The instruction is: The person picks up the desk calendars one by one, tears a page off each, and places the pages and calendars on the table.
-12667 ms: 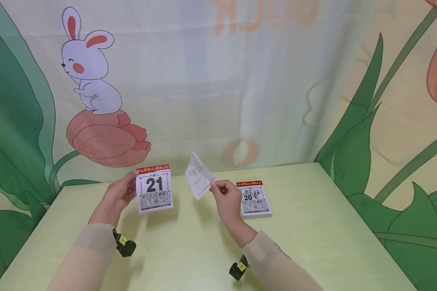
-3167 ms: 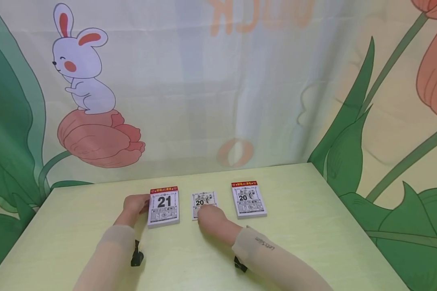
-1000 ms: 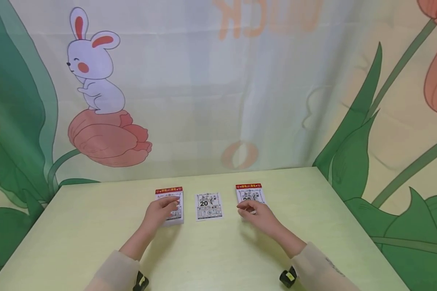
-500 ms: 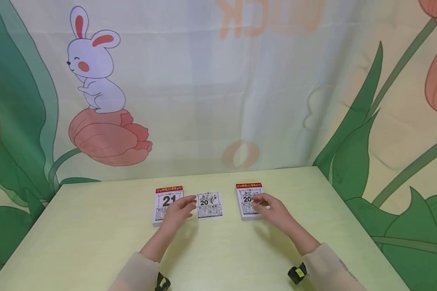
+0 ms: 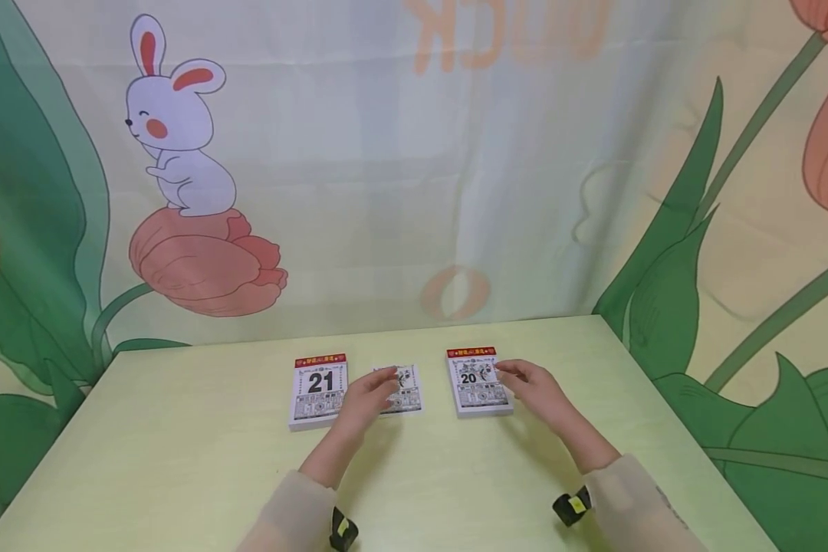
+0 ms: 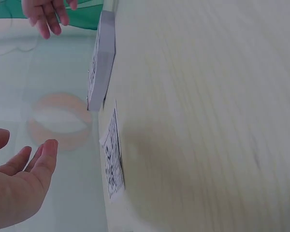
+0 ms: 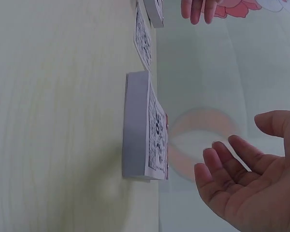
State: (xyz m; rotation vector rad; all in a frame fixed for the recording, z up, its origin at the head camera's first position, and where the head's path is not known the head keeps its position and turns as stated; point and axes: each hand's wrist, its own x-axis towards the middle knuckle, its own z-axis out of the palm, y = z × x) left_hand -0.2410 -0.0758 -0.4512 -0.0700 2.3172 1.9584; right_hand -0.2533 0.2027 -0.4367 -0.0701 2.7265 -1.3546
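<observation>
A tear-off calendar pad showing 21 (image 5: 317,399) lies at the left, with a red header strip. Beside it a single torn calendar page (image 5: 409,392) lies flat, partly hidden by my left hand (image 5: 367,399). That hand hovers above the table with loosely bent fingers and holds nothing. A second calendar pad showing 20 (image 5: 479,389) lies to the right, its thick paper edge plain in the right wrist view. Over its right edge hovers my right hand (image 5: 537,391), apart from the pad, with relaxed fingers around nothing, as the right wrist view confirms.
The pale yellow table (image 5: 179,460) ends at a back edge against a printed cloth backdrop (image 5: 359,192) with a rabbit, tulips and leaves. A small black camera is strapped at each wrist.
Earlier my left hand held up the 21 pad and my right hand pinched the page, which was then laid between the pads. Over the last second both hands moved right, holding nothing.
</observation>
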